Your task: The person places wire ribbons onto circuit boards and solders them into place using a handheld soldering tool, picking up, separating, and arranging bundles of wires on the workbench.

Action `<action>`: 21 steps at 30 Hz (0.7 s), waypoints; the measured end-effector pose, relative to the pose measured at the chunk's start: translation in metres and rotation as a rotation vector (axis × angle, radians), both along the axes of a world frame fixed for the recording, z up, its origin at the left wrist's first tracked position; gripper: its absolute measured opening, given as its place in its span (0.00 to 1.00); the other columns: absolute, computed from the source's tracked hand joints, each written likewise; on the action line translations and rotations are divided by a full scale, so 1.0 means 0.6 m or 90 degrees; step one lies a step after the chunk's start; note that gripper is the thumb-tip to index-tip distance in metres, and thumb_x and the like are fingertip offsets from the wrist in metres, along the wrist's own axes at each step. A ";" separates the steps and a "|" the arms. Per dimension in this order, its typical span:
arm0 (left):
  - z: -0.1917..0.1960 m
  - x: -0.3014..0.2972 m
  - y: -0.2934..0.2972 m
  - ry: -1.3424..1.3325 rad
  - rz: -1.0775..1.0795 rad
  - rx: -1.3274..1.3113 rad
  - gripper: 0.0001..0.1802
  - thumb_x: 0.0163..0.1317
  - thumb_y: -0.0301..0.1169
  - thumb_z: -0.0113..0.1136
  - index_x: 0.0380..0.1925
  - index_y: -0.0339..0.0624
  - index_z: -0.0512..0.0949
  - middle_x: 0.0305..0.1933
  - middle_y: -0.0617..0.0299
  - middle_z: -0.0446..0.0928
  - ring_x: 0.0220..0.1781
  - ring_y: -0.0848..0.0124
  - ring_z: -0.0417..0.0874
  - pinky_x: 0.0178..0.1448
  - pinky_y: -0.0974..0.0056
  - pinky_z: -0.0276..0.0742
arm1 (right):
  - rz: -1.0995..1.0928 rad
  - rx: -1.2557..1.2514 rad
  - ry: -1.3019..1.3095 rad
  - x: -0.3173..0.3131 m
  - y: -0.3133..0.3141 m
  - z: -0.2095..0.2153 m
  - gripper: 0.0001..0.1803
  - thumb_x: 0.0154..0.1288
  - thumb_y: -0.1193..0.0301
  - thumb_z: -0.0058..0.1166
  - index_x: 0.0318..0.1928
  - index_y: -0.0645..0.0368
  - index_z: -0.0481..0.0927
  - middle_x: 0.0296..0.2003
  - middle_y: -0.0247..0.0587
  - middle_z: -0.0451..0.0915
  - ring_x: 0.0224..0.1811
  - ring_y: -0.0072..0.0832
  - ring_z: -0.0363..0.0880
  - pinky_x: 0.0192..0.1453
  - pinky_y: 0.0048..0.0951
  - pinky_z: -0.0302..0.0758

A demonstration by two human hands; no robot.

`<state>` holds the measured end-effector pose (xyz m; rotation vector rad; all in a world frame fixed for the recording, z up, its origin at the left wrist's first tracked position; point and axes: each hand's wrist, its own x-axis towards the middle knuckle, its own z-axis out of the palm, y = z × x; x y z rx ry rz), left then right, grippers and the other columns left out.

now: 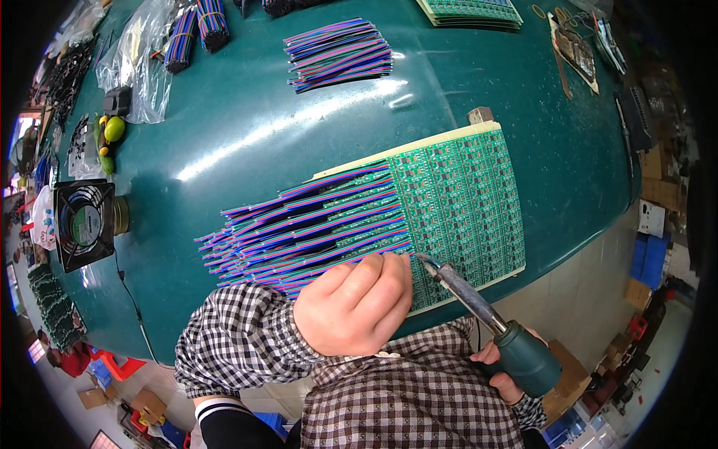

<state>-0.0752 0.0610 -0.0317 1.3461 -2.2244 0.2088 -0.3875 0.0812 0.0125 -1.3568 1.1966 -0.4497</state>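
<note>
A large green circuit board panel point(456, 202) lies on the table, with rows of small boards across it. Multicoloured flat ribbon wires point(321, 217) stretch over its left part in slanting rows, their right ends at the board's middle. My left hand point(355, 303) is closed in a pinch on a ribbon wire at the near end of these rows; the fingers cover most of its tip. My right hand point(508, 388) is wrapped round the green handle of a soldering iron point(479, 307). The iron's tip points at the board just right of my left fingertips.
Farther back lie a loose stack of ribbon wires point(339, 54) and more green panels point(471, 13). Tied wire bundles point(213, 26) and a clear plastic bag point(138, 67) are at the far left. A black fan point(84, 224) stands on the left; a metal block point(480, 115) sits behind the panel.
</note>
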 end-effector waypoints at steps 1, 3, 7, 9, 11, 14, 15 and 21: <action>0.000 -0.001 0.001 0.000 -0.001 -0.001 0.19 0.38 0.26 0.66 0.36 0.35 0.87 0.41 0.58 0.81 0.37 0.69 0.83 0.35 0.71 0.76 | 0.003 -0.002 0.002 -0.001 0.001 0.000 0.40 0.54 0.49 0.77 0.55 0.67 0.76 0.34 0.35 0.89 0.39 0.30 0.88 0.52 0.38 0.81; 0.001 -0.001 0.002 0.002 -0.001 0.001 0.19 0.38 0.26 0.67 0.36 0.36 0.87 0.41 0.58 0.81 0.38 0.69 0.83 0.35 0.71 0.76 | 0.002 -0.001 0.001 0.001 0.000 0.001 0.39 0.54 0.49 0.77 0.54 0.66 0.77 0.34 0.35 0.89 0.38 0.30 0.89 0.52 0.38 0.81; -0.001 0.000 0.004 0.011 -0.004 0.011 0.17 0.40 0.25 0.68 0.35 0.36 0.87 0.41 0.58 0.81 0.38 0.69 0.83 0.35 0.71 0.76 | 0.051 -0.023 0.031 -0.007 0.001 0.001 0.34 0.54 0.52 0.78 0.48 0.66 0.80 0.35 0.38 0.88 0.37 0.31 0.88 0.49 0.37 0.82; -0.001 0.001 0.003 0.009 -0.005 0.010 0.17 0.41 0.25 0.68 0.35 0.36 0.87 0.41 0.58 0.81 0.38 0.69 0.83 0.35 0.71 0.76 | -0.015 0.007 -0.023 0.005 0.006 0.000 0.33 0.54 0.53 0.78 0.47 0.67 0.80 0.35 0.39 0.87 0.38 0.31 0.88 0.48 0.38 0.84; -0.005 0.002 0.000 0.007 -0.006 0.012 0.17 0.41 0.25 0.68 0.35 0.36 0.87 0.41 0.58 0.81 0.38 0.69 0.83 0.35 0.71 0.76 | -0.080 0.041 -0.077 0.006 0.008 -0.008 0.32 0.54 0.54 0.79 0.46 0.68 0.80 0.35 0.41 0.86 0.39 0.32 0.88 0.47 0.39 0.85; -0.002 0.008 -0.005 -0.001 0.000 0.007 0.16 0.41 0.25 0.68 0.35 0.36 0.87 0.41 0.58 0.81 0.38 0.69 0.83 0.35 0.70 0.77 | -0.073 0.035 -0.130 0.000 0.010 -0.022 0.30 0.56 0.56 0.77 0.46 0.69 0.80 0.34 0.42 0.84 0.39 0.34 0.87 0.46 0.43 0.88; 0.000 0.008 -0.006 -0.001 -0.005 0.009 0.17 0.42 0.26 0.67 0.36 0.35 0.87 0.41 0.57 0.81 0.38 0.69 0.83 0.35 0.70 0.77 | -0.111 0.059 -0.166 0.002 0.011 -0.022 0.29 0.58 0.57 0.76 0.47 0.68 0.79 0.34 0.44 0.83 0.40 0.36 0.86 0.46 0.45 0.88; 0.036 0.012 -0.008 -0.055 -0.047 0.058 0.22 0.45 0.31 0.62 0.43 0.35 0.86 0.44 0.55 0.82 0.41 0.68 0.84 0.41 0.70 0.80 | -0.224 0.091 -0.439 -0.018 -0.022 -0.040 0.32 0.69 0.51 0.62 0.55 0.69 0.71 0.34 0.44 0.77 0.35 0.39 0.80 0.39 0.44 0.88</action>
